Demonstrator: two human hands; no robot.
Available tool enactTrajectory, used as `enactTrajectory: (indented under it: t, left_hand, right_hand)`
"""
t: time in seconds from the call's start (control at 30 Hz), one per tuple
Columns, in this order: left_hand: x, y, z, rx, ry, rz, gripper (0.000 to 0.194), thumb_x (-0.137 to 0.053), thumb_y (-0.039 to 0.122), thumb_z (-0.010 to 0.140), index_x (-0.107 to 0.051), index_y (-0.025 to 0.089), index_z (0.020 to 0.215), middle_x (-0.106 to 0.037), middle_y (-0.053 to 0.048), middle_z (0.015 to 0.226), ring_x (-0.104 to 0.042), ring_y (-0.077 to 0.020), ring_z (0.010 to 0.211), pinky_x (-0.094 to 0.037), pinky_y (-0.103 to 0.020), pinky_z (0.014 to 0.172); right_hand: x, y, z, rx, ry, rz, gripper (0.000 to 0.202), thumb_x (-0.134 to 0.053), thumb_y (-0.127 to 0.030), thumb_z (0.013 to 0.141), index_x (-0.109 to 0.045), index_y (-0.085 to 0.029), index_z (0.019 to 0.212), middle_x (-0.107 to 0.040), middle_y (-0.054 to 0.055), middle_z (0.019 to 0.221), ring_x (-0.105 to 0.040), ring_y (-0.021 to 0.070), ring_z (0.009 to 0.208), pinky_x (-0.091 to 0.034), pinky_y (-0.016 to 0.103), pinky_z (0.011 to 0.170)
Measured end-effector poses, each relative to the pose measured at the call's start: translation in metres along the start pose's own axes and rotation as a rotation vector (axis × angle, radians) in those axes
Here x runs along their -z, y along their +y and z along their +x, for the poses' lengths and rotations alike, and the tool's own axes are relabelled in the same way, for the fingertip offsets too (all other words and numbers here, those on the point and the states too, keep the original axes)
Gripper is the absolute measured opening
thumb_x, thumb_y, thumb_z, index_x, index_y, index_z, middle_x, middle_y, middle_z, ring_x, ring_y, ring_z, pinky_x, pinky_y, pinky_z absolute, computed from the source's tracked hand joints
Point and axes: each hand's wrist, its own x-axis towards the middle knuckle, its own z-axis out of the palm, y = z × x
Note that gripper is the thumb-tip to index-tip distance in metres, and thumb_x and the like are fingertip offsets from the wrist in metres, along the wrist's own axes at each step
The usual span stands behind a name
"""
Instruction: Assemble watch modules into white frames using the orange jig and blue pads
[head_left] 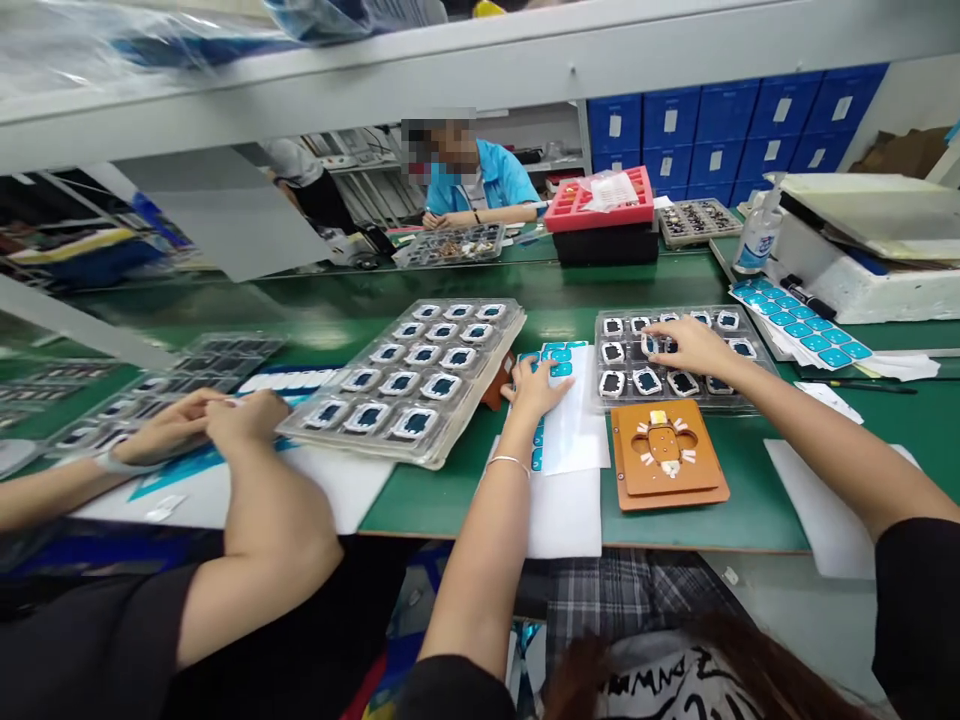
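My right hand (690,345) reaches over a clear plastic tray (739,400) of white-framed parts with dark centres. Its thumb and fingers pinch one white-framed part (649,346) at its pocket; whether the part is lifted clear, I cannot tell. My left hand (534,390), with a thin band at the wrist, lies with fingers spread on a sheet of blue stickers (559,360) and white backing paper (577,430). Just in front of the tray sits an orange fixture (671,485) with a shaped recess, a yellow piece and several small white pads.
Left of me stands a stack of filled trays (405,380), beside a co-worker's hands (225,420). More blue stickers (806,325), a pump bottle (757,235) and a foam box (862,285) are at right. Behind a red tray (600,200), another person sits. A shelf crosses overhead.
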Motion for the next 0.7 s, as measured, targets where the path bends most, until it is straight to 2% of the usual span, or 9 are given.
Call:
enactTrajectory:
  t: [0.1, 0.2, 0.3, 0.37, 0.47, 0.53, 0.7]
  left_hand:
    - [0.007, -0.01, 0.0, -0.012, -0.09, 0.005, 0.05, -0.068, 0.057, 0.076, -0.057, 0.035, 0.12, -0.029, -0.008, 0.155, -0.021, -0.0364, 0.146, -0.027, -0.058, 0.11]
    - [0.013, -0.017, 0.001, -0.028, -0.169, 0.003, 0.053, -0.077, 0.055, 0.066, -0.059, 0.034, 0.111, -0.028, -0.006, 0.154, -0.022, -0.0364, 0.145, -0.027, -0.055, 0.111]
    - [0.016, -0.017, 0.0, -0.04, -0.217, 0.001, 0.057, -0.083, 0.053, 0.057, -0.059, 0.032, 0.104, -0.028, -0.005, 0.153, -0.024, -0.0374, 0.143, -0.028, -0.054, 0.11]
    - [0.017, -0.016, -0.001, -0.048, -0.236, 0.003, 0.058, -0.086, 0.052, 0.054, -0.059, 0.03, 0.1, -0.029, -0.005, 0.151, -0.026, -0.0372, 0.141, -0.03, -0.052, 0.109]
    - [0.02, -0.012, -0.003, -0.058, -0.254, 0.008, 0.058, -0.087, 0.052, 0.052, -0.058, 0.027, 0.095, -0.031, -0.005, 0.149, -0.029, -0.0364, 0.138, -0.033, -0.05, 0.106]
    - [0.021, -0.011, -0.005, -0.071, -0.259, 0.01, 0.057, -0.087, 0.053, 0.052, -0.057, 0.026, 0.093, -0.03, -0.005, 0.149, -0.03, -0.0358, 0.137, -0.034, -0.048, 0.105]
    - [0.023, -0.01, -0.006, -0.082, -0.259, 0.013, 0.063, -0.087, 0.054, 0.053, -0.056, 0.029, 0.102, -0.031, -0.006, 0.147, -0.029, -0.0358, 0.136, -0.033, -0.05, 0.105]
  right_hand:
    - [-0.007, -0.005, 0.013, 0.059, -0.033, -0.059, 0.036, -0.063, -0.025, 0.083, -0.068, -0.017, 0.117, -0.07, 0.013, 0.12, -0.061, 0.0332, 0.108, -0.043, 0.048, 0.095]
    - [-0.011, -0.019, 0.012, 0.162, -0.082, -0.072, 0.032, -0.059, -0.026, 0.087, -0.068, -0.015, 0.116, -0.068, 0.014, 0.123, -0.06, 0.0322, 0.111, -0.042, 0.047, 0.096]
    - [-0.009, -0.039, 0.004, 0.283, -0.18, -0.053, 0.025, -0.062, -0.03, 0.087, -0.071, -0.018, 0.106, -0.073, 0.009, 0.11, -0.061, 0.0292, 0.102, -0.045, 0.041, 0.088]
    - [-0.008, -0.052, 0.0, 0.32, -0.246, -0.047, 0.025, -0.061, -0.033, 0.088, -0.072, -0.019, 0.107, -0.074, 0.008, 0.108, -0.06, 0.0291, 0.099, -0.046, 0.041, 0.085]
    - [-0.009, -0.066, -0.002, 0.291, -0.322, -0.064, 0.033, -0.059, -0.037, 0.091, -0.066, -0.021, 0.12, -0.071, 0.011, 0.116, -0.057, 0.0324, 0.106, -0.041, 0.048, 0.089]
    - [-0.011, -0.072, -0.002, 0.261, -0.355, -0.081, 0.034, -0.059, -0.036, 0.091, -0.065, -0.021, 0.121, -0.071, 0.013, 0.114, -0.056, 0.034, 0.11, -0.037, 0.052, 0.091]
    - [-0.014, -0.075, 0.006, 0.234, -0.364, 0.044, 0.017, -0.066, -0.03, 0.084, -0.072, -0.021, 0.098, -0.072, 0.011, 0.093, -0.058, 0.0324, 0.1, -0.036, 0.05, 0.089]
